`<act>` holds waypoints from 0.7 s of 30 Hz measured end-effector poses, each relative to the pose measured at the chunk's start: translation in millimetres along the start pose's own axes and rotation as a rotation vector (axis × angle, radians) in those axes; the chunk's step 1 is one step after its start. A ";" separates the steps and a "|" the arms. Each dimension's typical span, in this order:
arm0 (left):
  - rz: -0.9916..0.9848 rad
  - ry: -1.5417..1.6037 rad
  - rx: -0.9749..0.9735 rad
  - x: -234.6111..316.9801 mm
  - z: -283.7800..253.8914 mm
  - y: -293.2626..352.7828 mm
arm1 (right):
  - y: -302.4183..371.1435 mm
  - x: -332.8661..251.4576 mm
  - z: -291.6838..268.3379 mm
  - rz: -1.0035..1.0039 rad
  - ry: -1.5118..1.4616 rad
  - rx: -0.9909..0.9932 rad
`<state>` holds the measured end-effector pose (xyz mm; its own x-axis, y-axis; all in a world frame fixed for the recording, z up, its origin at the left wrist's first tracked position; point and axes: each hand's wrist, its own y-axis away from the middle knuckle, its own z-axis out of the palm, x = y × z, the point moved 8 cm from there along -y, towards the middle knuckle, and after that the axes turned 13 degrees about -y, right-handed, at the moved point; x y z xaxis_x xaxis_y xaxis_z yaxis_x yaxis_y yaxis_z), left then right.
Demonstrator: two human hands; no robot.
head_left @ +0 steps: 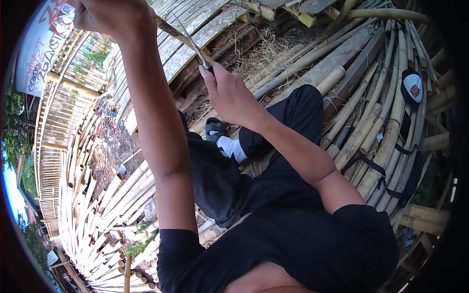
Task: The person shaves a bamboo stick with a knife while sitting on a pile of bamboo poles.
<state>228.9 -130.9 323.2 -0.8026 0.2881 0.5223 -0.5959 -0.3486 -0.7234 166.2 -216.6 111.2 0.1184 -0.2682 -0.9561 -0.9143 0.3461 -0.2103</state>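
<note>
My right hand (pixel 228 94) is closed round the black handle of a knife (pixel 188 38), its narrow blade pointing up and to the left. At the upper left, cut off by the picture's edge, my left hand (pixel 115 17) is curled closed; whatever lies in its fingers is hidden. A brown strip (pixel 172 31), perhaps bamboo, runs from behind my left wrist down toward the knife. The blade crosses in front of this strip; I cannot tell whether they touch.
I sit on bamboo poles (pixel 364 132), legs bent in front. A slatted wooden platform (pixel 195 24) stands ahead, with straw (pixel 266 53) beside it. More poles (pixel 105 219) and a bamboo fence (pixel 51 146) are on the left. A black-and-white rounded object (pixel 413 87) and black straps (pixel 371 165) lie right.
</note>
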 end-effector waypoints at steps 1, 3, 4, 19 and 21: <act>0.003 0.007 0.006 -2.6 -1.4 -1.6 | -0.2 2.5 0.1 -0.006 0.007 0.001; 0.030 0.014 0.017 -9.6 -4.2 -5.3 | -1.6 4.9 -1.9 0.003 0.022 0.007; 0.025 0.005 0.016 -11.0 -7.9 -3.2 | -5.9 -4.4 -2.1 0.008 0.026 -0.007; -0.029 -0.026 0.038 -6.4 1.7 2.4 | -10.8 -16.5 1.7 -0.037 -0.063 0.007; -0.016 0.000 0.030 -10.5 0.3 2.0 | -8.4 -13.7 5.9 -0.052 -0.071 0.004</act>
<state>236.0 -134.8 316.4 -0.7928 0.2938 0.5339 -0.6094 -0.3705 -0.7010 174.5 -210.6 124.8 0.1929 -0.2211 -0.9560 -0.9047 0.3372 -0.2606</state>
